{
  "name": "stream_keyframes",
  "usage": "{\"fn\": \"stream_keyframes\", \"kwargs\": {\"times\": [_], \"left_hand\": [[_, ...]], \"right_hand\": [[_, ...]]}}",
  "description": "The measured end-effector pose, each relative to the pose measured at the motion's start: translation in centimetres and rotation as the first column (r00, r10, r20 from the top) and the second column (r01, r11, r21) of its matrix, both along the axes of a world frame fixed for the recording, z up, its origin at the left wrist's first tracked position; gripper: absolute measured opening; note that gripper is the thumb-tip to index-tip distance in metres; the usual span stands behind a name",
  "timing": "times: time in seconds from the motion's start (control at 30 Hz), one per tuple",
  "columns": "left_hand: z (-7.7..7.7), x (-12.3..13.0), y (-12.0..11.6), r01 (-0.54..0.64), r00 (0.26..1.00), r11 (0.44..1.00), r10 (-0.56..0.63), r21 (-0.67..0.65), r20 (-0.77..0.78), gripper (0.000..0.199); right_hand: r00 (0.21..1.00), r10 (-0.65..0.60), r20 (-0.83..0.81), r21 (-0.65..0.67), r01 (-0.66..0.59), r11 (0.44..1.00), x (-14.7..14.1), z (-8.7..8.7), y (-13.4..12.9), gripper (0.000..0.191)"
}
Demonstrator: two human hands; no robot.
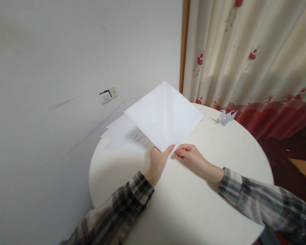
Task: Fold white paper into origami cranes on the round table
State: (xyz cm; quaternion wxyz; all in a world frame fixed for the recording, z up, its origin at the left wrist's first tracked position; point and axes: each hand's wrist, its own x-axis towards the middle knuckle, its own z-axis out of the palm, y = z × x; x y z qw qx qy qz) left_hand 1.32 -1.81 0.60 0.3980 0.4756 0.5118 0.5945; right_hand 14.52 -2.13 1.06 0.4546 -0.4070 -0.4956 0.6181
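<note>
A white square sheet of paper (156, 114), with a crease running from its far corner to its near one, is held tilted above the round table. My left hand (158, 161) grips the near corner, thumb on top and the other fingers hidden underneath. Just right of that corner, my right hand (190, 154) is closed in a pinch at the paper's lower right edge, where a narrow layer sticks out. Its fingertips partly hide what they grip. Beneath and to the left lie several white sheets (117, 137), one with dark drawn lines.
A folded paper crane (225, 117) stands near the far right edge of the white round table (234, 146). The wall with a socket (105, 97) borders the table on the left. A floral curtain (244, 61) hangs behind it.
</note>
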Motion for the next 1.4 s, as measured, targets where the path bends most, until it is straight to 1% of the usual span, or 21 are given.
{"fn": "stream_keyframes", "kwargs": {"times": [0.1, 0.2, 0.3, 0.4, 0.57, 0.7, 0.83, 0.93, 1.1, 1.27, 1.4], "left_hand": [[0.1, 0.1, -0.1, 0.005, 1.000, 1.000, -0.005, -0.001, 0.001, 0.028], [0.5, 0.1, -0.2, 0.072, 0.997, 0.997, -0.072, 0.001, 0.006, 0.027], [1.0, 0.1, -0.4, 0.135, 0.990, 0.990, -0.134, -0.033, 0.042, 0.028], [1.2, 0.0, -0.5, 0.153, 0.986, 0.986, -0.148, -0.072, 0.077, 0.032], [0.7, -0.1, -0.5, 0.143, 0.988, 0.986, -0.137, -0.084, 0.067, 0.033], [0.6, -0.1, -0.5, 0.182, 0.982, 0.980, -0.178, -0.081, 0.056, 0.029], [0.6, -0.2, -0.4, 0.203, 0.975, 0.977, -0.195, -0.070, 0.105, 0.032], [0.5, -0.4, -0.2, 0.230, 0.967, 0.972, -0.224, -0.043, 0.123, 0.034], [0.1, -0.6, 0.4, 0.212, 0.972, 0.976, -0.207, -0.039, 0.109, 0.031], [0.1, -0.9, 0.6, 0.181, 0.979, 0.983, -0.177, -0.034, 0.100, 0.032], [-0.1, -1.2, 0.4, 0.193, 0.978, 0.980, -0.188, -0.042, 0.095, 0.034]], "right_hand": [[1.000, -0.004, 0.005, 0.015, 0.004, 1.000, 0.0, -0.1, 0.1, 0.016], [1.000, -0.019, 0.017, 0.027, 0.018, 0.999, 0.1, -0.1, 0.2, 0.017], [0.999, -0.028, 0.044, 0.042, 0.027, 0.999, 0.2, 0.0, 0.3, 0.018], [0.998, -0.023, 0.065, 0.055, 0.020, 0.998, 0.4, 0.0, 0.3, 0.017], [0.997, -0.022, 0.074, 0.045, 0.018, 0.999, 0.4, -0.1, 0.2, 0.014], [0.997, -0.015, 0.073, 0.043, 0.012, 0.999, 0.4, -0.2, 0.2, 0.013], [0.998, -0.011, 0.056, 0.040, 0.009, 0.999, 0.5, -0.1, 0.3, 0.014], [1.000, 0.016, 0.021, 0.031, -0.017, 0.999, 0.6, -0.1, 0.4, 0.012], [0.999, 0.050, -0.019, 0.025, -0.050, 0.998, 0.8, 0.0, 0.4, 0.019], [0.999, -0.018, 0.029, 0.067, 0.016, 0.998, 1.0, -0.3, 0.8, 0.027], [0.989, -0.146, 0.031, 0.128, 0.141, 0.982, 2.1, -1.3, 2.3, 0.029]]}}
